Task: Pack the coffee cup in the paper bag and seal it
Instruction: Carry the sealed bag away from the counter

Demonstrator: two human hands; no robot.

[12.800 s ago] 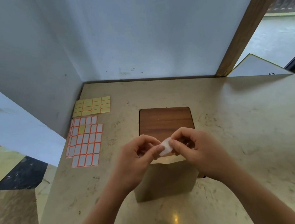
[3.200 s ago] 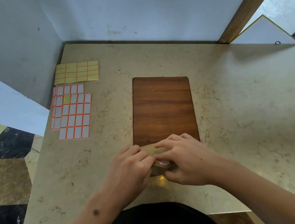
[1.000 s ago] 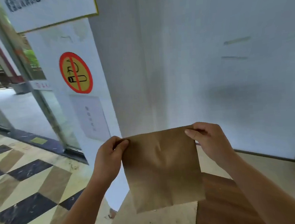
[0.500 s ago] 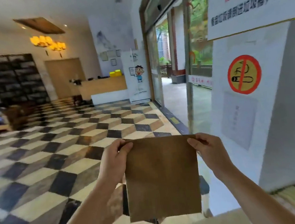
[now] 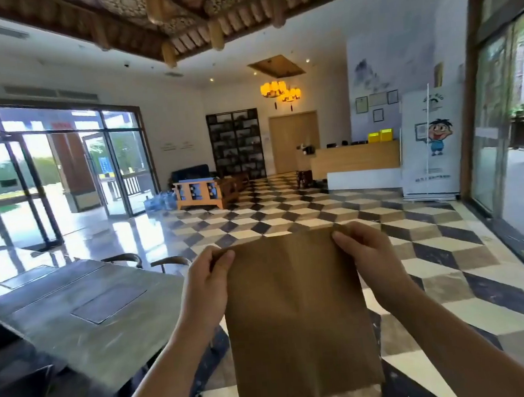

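Flat brown paper bag (image 5: 298, 317) hangs upright in mid-air, long axis vertical, above the checkered floor (image 5: 430, 247). Left hand (image 5: 206, 284) pinches its top left corner, right hand (image 5: 368, 265) its top right. Coffee cup not visible; no seal showing.

Grey worktop (image 5: 84, 309) at lower left, dark rectangular insets set flush in its surface. Checkered floor (image 5: 447, 262) beyond, glossy. On floor: wooden bench (image 5: 205, 192), water bottles (image 5: 160, 201) just beside it, reception counter (image 5: 361, 162), white banner stand (image 5: 430, 144).
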